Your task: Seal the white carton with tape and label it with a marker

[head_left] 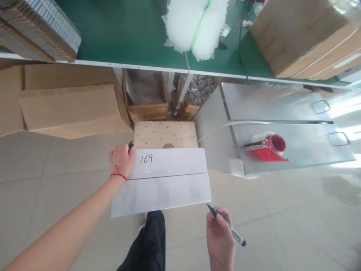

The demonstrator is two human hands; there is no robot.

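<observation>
A white carton [172,190] lies in front of me, its two top flaps meeting at a seam. The handwritten number "169" is on the far flap, near its left end. My left hand [122,160], with a red string at the wrist, is closed against the carton's left edge. A small black piece [131,145] that looks like a pen cap sticks out of its curled fingers. To the right of the carton's near corner, my right hand [220,233] grips a black pen [234,232]. The pen's tip points toward the carton and is apart from it.
A wooden stool [166,131] is beyond the carton. Right of it stands a metal cabinet [282,101] bearing a red tape dispenser [270,148]. White foam sheets [183,22] and a cardboard box [299,34] sit on the green bench [124,30]. An open cardboard box [70,105] is at left.
</observation>
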